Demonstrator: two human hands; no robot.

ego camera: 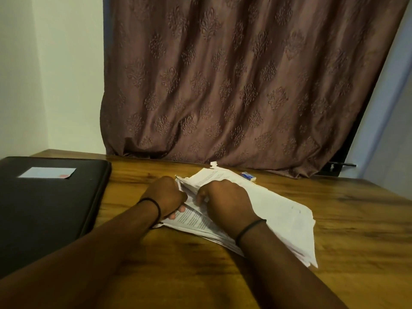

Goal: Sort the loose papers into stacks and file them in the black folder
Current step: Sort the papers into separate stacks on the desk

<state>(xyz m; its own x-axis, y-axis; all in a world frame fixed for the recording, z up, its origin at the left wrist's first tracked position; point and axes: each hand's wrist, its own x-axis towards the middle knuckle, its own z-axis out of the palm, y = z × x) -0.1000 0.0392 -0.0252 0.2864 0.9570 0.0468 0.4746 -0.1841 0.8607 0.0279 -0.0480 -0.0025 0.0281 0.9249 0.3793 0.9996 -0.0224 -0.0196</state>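
Both hands, left hand [166, 196] and right hand [225, 200], grip the papers [278, 210], apparently parting sheets for sorting; folder [44, 208] lies closed alongside.

One head-worn view looks forward and down over the wooden counter [178, 253] from close above its near edge, rolled slightly to one side, facing the brown curtain [234, 85] behind; the papers [278, 210] lie near, mid-frame.
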